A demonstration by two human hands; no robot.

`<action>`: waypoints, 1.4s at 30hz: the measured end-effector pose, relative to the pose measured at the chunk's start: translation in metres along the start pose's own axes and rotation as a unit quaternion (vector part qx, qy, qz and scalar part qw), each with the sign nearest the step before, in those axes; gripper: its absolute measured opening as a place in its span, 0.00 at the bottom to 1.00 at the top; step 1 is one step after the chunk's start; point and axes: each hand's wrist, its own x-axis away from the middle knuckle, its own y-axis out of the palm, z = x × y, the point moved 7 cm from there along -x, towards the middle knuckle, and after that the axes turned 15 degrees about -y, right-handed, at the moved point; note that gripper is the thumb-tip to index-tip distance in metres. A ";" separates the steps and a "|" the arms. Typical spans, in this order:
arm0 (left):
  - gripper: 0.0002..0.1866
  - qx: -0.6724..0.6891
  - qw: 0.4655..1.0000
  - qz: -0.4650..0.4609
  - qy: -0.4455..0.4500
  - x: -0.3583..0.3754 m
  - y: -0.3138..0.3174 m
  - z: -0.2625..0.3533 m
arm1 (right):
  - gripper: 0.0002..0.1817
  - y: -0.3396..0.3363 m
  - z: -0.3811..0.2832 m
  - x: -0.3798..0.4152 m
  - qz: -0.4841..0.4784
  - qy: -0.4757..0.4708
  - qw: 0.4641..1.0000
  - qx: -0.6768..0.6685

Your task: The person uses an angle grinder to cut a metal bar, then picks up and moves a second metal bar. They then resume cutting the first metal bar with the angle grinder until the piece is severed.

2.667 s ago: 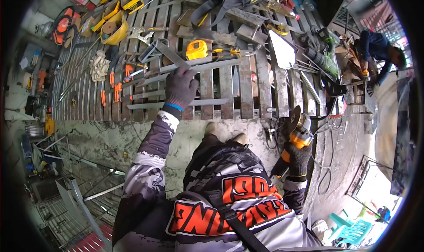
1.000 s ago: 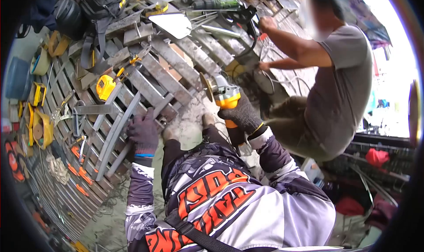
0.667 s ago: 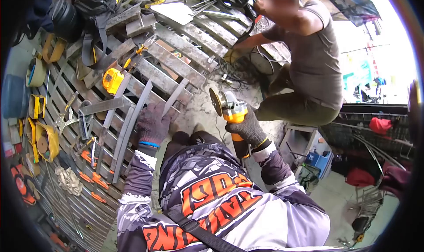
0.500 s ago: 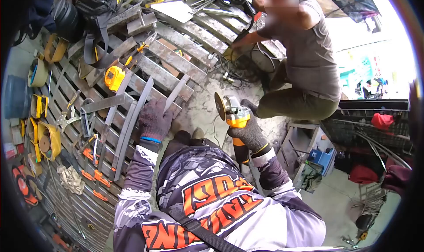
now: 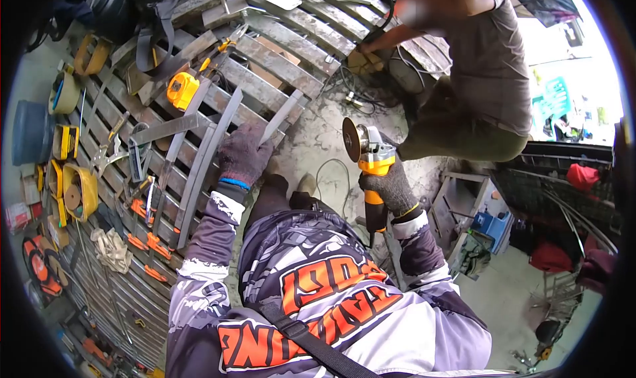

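Observation:
My left hand (image 5: 245,154), in a dark glove, rests at the edge of the slatted metal bench (image 5: 275,63), its fingers curled around a thin flat metal strip (image 5: 283,115). Beside it lie long grey metal bars (image 5: 211,156). My right hand (image 5: 391,187), also gloved, is closed round a yellow and black angle grinder (image 5: 376,159), whose disc (image 5: 352,140) faces the bench and touches nothing. A yellow tape measure (image 5: 182,90) and a metal square (image 5: 165,129) lie on the bench to the left.
A co-worker (image 5: 487,73) crouches at the upper right, an arm reaching to the bench. Orange clamps (image 5: 158,245), a yellow container (image 5: 81,192) and a blue tub (image 5: 30,133) are at the left. A cable (image 5: 333,163) lies on the floor; a metal frame (image 5: 457,199) stands right.
The bench, my hands and the grinder appear shifted to the right in view. The co-worker leans further toward the bench. Both my hands keep their grip.

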 end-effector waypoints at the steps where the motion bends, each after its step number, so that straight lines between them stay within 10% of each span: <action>1: 0.20 0.004 1.000 -0.004 0.007 -0.001 0.000 0.001 | 0.39 0.001 -0.004 -0.002 0.007 -0.003 1.000 0.009; 42: 0.27 -0.031 0.997 -0.051 -0.058 -0.005 0.023 0.019 | 0.30 0.015 -0.006 -0.036 0.012 0.018 0.999 -0.034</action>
